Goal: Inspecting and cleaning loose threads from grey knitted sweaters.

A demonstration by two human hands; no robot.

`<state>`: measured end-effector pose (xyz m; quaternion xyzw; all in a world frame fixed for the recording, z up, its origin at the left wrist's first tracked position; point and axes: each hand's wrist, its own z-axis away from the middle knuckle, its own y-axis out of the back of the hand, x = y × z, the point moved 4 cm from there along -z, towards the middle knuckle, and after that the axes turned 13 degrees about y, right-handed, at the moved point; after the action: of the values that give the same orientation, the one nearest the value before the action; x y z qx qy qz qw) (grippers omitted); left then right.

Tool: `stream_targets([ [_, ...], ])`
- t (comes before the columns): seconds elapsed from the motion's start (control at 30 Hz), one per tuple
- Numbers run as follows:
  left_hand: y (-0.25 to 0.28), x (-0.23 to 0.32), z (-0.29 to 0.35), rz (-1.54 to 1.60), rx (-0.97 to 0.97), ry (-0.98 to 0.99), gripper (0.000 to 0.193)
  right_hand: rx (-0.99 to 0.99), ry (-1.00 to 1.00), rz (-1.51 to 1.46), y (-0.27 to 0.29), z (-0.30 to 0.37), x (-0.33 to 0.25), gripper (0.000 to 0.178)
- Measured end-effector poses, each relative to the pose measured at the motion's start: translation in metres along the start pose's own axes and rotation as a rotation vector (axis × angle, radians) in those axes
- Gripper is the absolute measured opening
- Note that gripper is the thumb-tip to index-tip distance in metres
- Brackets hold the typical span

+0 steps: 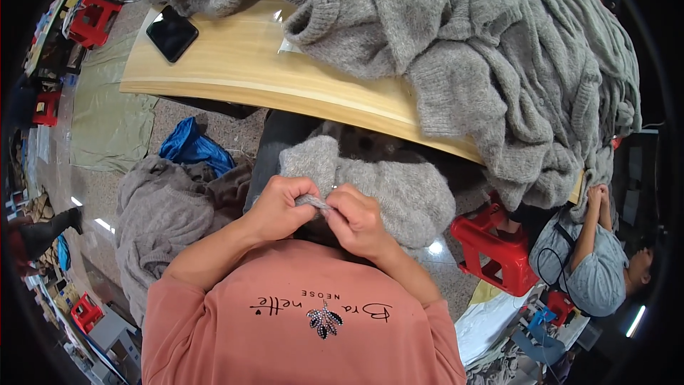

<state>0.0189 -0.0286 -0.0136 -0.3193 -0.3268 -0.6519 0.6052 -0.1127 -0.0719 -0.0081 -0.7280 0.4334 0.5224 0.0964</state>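
Left hand (281,207) and right hand (358,221) pinch one grey knit garment (410,196); long axis left-to-right, bulk nearer right hand.

Knit garment (410,196): light grey, heathered with paler flecks. Knitwear pile (484,7): mid-grey, mottled; ribbed lines at cuffs. Worktop (221,64): pale yellow, streaked wood grain. Phone (172,33): black. Wearer's shirt (285,360): salmon pink, dark lettering, dark-and-silver ornament. Bundle at left (153,207): brownish grey. Crumpled sheeting (199,148): bright blue. Floor cloth (110,121): olive green. Stool at right (502,264): red. Co-worker's top (598,274): pale blue-grey.
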Motion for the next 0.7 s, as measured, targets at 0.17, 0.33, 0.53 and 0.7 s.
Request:
stream_targets([
  [0.17,-0.01,-0.007,-0.004,-0.026,0.083,-0.133,0.004,0.131,-0.15,0.032,0.002,0.004,0.01,0.006],
  [0.33,-0.005,-0.01,-0.009,0.216,-0.047,-0.07,0.006,0.099,-0.095,0.06,0.008,-0.002,0.005,0.005],
  [0.53,-0.012,-0.015,-0.013,0.3,-0.246,0.033,0.009,0.073,-0.199,-0.036,0.006,-0.003,0.008,0.009],
  [0.7,0.01,-0.006,-0.016,0.475,-0.054,-0.01,0.012,-0.09,-0.217,0.201,0.026,0.012,0.006,0.026],
])
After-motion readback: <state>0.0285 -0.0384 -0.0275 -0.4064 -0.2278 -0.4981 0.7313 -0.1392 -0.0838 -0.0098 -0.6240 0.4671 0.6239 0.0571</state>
